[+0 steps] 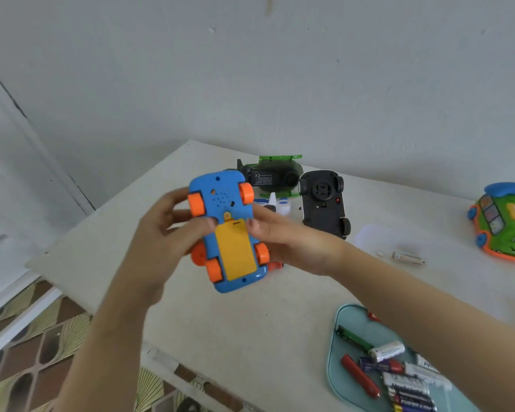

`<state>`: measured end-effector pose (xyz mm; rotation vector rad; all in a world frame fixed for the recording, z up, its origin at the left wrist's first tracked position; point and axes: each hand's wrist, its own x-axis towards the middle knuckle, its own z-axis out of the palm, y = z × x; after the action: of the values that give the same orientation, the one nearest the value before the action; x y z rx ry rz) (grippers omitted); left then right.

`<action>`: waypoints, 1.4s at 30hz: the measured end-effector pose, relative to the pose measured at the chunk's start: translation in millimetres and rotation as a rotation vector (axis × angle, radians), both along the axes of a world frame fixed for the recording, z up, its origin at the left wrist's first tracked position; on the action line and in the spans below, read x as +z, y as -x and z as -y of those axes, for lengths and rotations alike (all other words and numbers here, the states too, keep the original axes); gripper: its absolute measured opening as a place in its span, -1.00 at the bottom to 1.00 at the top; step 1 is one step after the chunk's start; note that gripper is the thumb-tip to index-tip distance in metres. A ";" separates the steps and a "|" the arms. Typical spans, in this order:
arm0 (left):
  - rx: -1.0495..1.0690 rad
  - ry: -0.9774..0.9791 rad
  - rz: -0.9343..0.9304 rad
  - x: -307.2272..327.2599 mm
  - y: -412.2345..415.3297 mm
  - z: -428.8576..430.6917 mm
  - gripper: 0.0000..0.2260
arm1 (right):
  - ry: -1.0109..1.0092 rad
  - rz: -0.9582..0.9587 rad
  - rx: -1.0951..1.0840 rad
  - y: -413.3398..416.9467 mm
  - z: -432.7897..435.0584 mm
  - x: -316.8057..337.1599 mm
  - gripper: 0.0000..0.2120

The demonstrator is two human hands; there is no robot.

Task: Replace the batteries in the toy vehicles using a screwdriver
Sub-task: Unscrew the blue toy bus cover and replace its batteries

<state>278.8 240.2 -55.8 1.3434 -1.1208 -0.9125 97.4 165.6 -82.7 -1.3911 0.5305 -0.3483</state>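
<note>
A blue toy car (220,197) with orange wheels is held belly-up above the table, its yellow battery cover (236,248) facing me. My left hand (173,230) grips its left side, thumb at the cover's upper edge. My right hand (292,242) grips the right side, thumb also near the cover's top. A black toy car (324,200) and a green toy vehicle (268,173) lie upside down behind. A green smiling toy (503,224) stands at the far right. Red and green screwdrivers (360,376) lie on a tray among several batteries (405,379).
The pale blue tray (345,316) sits at the near right of the white table (250,322). A small metal piece (408,258) and a white bottle (275,203) lie on the table. The wall rises behind; patterned floor shows at the lower left.
</note>
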 end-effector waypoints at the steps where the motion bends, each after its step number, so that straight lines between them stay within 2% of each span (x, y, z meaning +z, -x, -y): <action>1: 0.017 -0.013 -0.022 -6.5 3.1 -0.4 -0.39 | -0.004 -0.004 0.012 0.5 -1.6 -1.5 -0.17; 3: 0.035 -0.028 -0.115 -18.3 7.9 -1.3 -0.39 | 0.015 -0.033 -0.002 3.5 -0.8 -2.3 -0.35; 6: -0.046 -0.052 -0.202 -33.8 10.2 -6.8 -0.35 | 0.058 -0.100 0.015 12.3 6.0 -1.8 -0.42; 8: -0.099 -0.054 -0.120 -40.3 5.2 -11.4 -0.32 | 0.145 -0.200 0.053 17.6 10.9 3.1 -0.48; 11: -0.236 -0.019 0.197 -41.2 -7.7 -16.4 -0.14 | 0.264 -0.377 0.145 22.1 17.6 13.6 -0.49; 13: -0.383 0.026 0.336 -39.7 -9.9 -20.1 -0.09 | 0.308 -0.482 0.239 19.8 20.5 23.2 -0.45; 15: -0.436 0.061 0.368 -41.1 -6.5 -24.4 -0.18 | 0.319 -0.543 0.316 15.1 22.6 28.7 -0.44; 18: -0.318 0.091 0.354 -47.7 -3.6 -30.5 -0.40 | 0.346 -0.571 0.343 7.6 25.6 28.8 -0.48; 20: -0.250 0.079 0.296 -52.1 -9.4 -33.7 -0.44 | 0.340 -0.520 0.221 1.8 28.0 21.6 -0.54; 23: -0.190 0.029 0.138 -60.0 -22.6 -39.6 -0.38 | 0.246 -0.330 -0.178 -0.8 27.9 4.6 -0.69; 25: -0.143 0.003 0.051 -66.3 -30.6 -43.4 -0.32 | 0.381 -0.311 -0.321 3.7 23.4 -8.8 -0.71; 26: -0.119 -0.006 0.027 -69.6 -34.5 -45.0 -0.31 | 0.511 -0.395 -0.299 5.5 20.5 -14.8 -0.68; 29: -0.069 -0.025 -0.015 -78.3 -44.0 -47.5 -0.31 | 0.941 -0.743 -0.044 4.8 11.3 -29.3 -0.68; 31: -0.056 -0.030 -0.022 -82.1 -46.3 -47.7 -0.31 | 1.158 -0.826 0.060 0.9 6.5 -35.8 -0.75; 33: -0.056 -0.024 -0.005 -83.1 -45.2 -46.9 -0.31 | 1.292 -0.837 0.090 -2.3 3.4 -37.6 -0.77; 35: -0.061 -0.011 0.004 -83.4 -44.0 -45.3 -0.33 | 1.338 -0.820 0.071 -2.8 2.5 -37.4 -0.77; 38: -0.060 0.008 -0.005 -85.2 -43.4 -42.6 -0.36 | 1.275 -0.726 -0.086 1.2 3.9 -29.4 -0.81; 42: -0.074 0.020 -0.026 -87.1 -38.1 -37.5 -0.34 | 1.139 -0.504 -0.383 14.5 9.6 -6.1 -0.87</action>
<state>316.9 277.7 -142.9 1.2775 -1.1631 -0.9668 82.9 156.0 -88.8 -2.5128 1.1138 -0.6688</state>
